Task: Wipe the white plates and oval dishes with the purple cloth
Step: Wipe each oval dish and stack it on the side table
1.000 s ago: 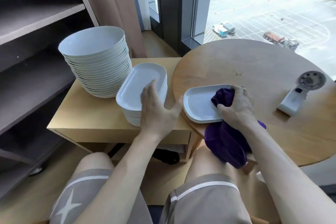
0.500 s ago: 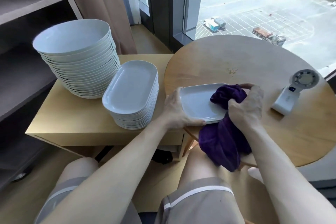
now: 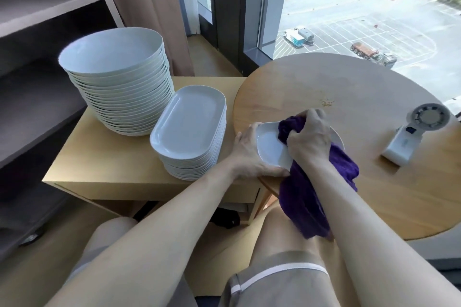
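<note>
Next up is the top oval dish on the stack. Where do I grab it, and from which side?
Probably pinch the top oval dish by its raised rim at the near short end, thumb inside, fingers under the lip. Come from the near right, where the left hand is; the stacked round plates crowd its far left side.

A daylit window (image 3: 374, 20) stands behind a round wooden table (image 3: 324, 77) — beige curtain (image 3: 149, 20) and dark shelves (image 3: 50, 5) at left.
</note>
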A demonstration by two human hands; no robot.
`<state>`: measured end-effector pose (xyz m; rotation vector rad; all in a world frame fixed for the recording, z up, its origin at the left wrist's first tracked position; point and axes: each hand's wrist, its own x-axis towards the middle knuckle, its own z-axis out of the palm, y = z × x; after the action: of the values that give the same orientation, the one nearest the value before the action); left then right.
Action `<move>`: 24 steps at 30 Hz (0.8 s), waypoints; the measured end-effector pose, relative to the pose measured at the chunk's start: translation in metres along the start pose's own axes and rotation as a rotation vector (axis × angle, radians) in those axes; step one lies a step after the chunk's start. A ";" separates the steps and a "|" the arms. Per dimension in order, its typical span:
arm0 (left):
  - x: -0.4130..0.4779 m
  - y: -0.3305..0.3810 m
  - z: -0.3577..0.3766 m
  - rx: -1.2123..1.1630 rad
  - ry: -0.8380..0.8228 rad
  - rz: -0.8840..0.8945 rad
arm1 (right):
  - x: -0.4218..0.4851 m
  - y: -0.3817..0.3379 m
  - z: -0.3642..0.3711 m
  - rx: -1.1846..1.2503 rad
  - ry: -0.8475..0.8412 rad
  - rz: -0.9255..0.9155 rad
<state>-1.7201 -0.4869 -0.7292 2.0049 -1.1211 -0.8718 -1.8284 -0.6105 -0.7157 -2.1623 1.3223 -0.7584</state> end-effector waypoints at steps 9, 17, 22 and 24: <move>0.003 -0.005 -0.007 0.036 -0.033 0.026 | -0.016 -0.023 0.010 -0.067 -0.267 -0.328; 0.004 -0.010 -0.010 0.027 -0.144 -0.061 | -0.038 -0.017 -0.016 -0.119 -0.543 -0.499; 0.000 -0.011 -0.009 0.013 -0.116 -0.043 | -0.039 0.000 -0.034 -0.174 -0.507 -0.462; 0.001 -0.011 -0.010 0.041 -0.113 -0.039 | -0.036 0.013 -0.042 -0.234 -0.459 -0.413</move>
<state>-1.7067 -0.4809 -0.7325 2.0381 -1.1741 -0.9998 -1.8787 -0.5880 -0.7014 -2.6326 0.7692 -0.2195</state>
